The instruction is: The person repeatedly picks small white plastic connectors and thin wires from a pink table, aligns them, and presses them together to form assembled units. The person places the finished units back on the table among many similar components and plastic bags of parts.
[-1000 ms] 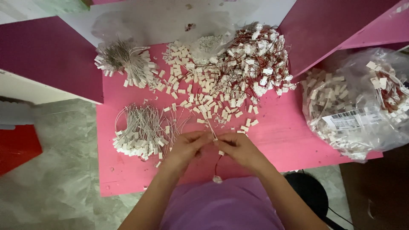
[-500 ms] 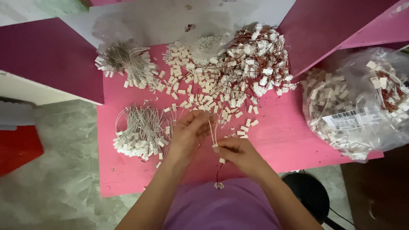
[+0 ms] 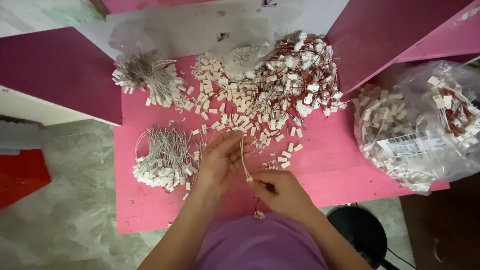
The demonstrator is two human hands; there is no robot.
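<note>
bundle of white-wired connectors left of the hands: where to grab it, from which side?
Probably grip the bundle of white-wired connectors at its bare wire span, coming from above. The white plugs crowd the near end and the wires loop open at the far end, so the narrower middle looks like the easiest place to pinch.

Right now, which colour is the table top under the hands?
Pink, seen best in the head view: table top.

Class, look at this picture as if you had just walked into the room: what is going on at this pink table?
A person seated at a pink table works with both bare hands. The left hand and right hand hold a thin white wire between them, over the table's near edge. To the left lies a bundle of white wires with connectors. Behind are loose small white connectors and a heap of red-wired connectors. A clear plastic bag of parts sits at the right.
</note>
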